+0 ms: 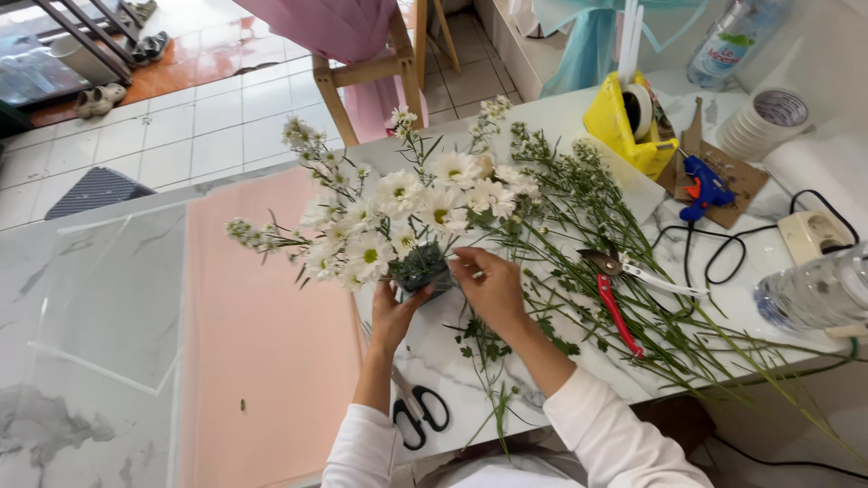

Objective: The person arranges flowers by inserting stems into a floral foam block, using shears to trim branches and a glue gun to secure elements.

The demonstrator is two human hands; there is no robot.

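From the head camera, the left hand (pixel 394 316) cups a small dark block (pixel 421 268) on the white worktop (pixel 443 361), fingers closed round its side. The right hand (pixel 493 287) pinches a thin green stem (pixel 463 262) beside the block. White daisies (pixel 398 217) stand in the block. It would be best to hold the block steady and push the stem in straight. A yellow tub (pixel 615 126) holds a tape roll (pixel 638 108).

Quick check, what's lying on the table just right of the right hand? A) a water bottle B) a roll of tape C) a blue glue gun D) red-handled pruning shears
D: the red-handled pruning shears lie on the loose green stems just beside the right hand; the glue gun sits farther back on the table.
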